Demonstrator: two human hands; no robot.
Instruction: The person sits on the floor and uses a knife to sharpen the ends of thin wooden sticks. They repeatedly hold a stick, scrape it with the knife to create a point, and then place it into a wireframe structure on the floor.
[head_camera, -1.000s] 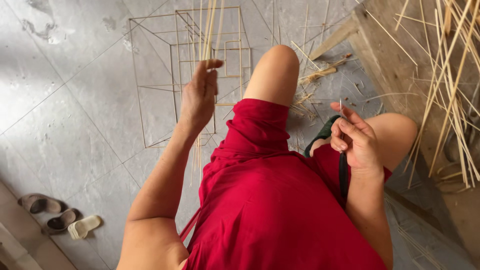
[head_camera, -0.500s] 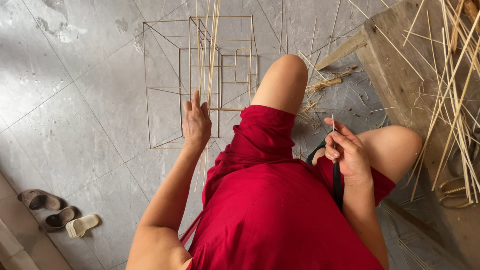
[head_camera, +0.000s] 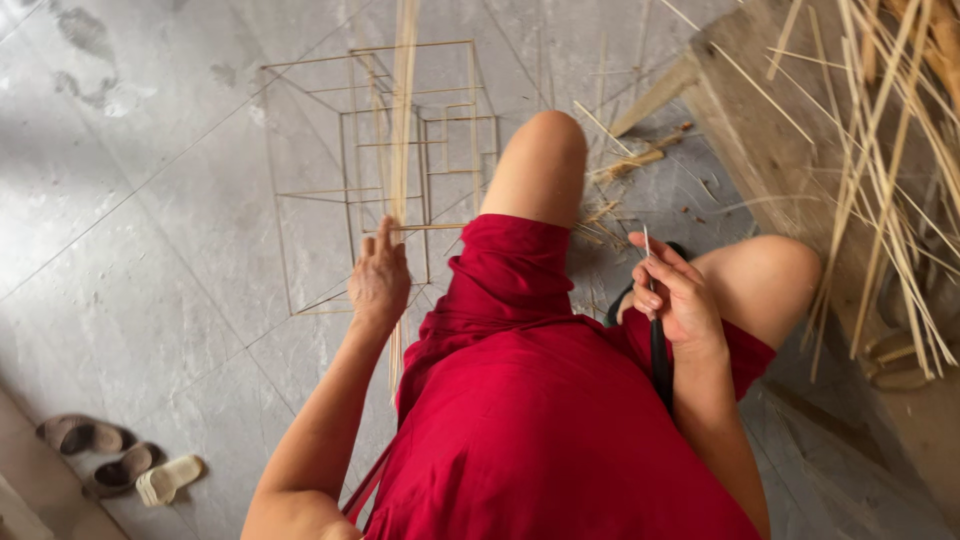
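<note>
red dress over lap | right hand pinched on a thin stick by the right knee (black handle below it) | left hand fingers closed around a bundle of bamboo strips | beyond, thin-stick box frame on grey tiled floor | loose strips far right

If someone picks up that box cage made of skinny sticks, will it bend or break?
The stick frame is probably very light, since it is only thin strips around open space. It would likely wobble and flex, because the strips look slender and long. It may snap if squeezed, so the left hand touching it lightly seems wise.
</note>
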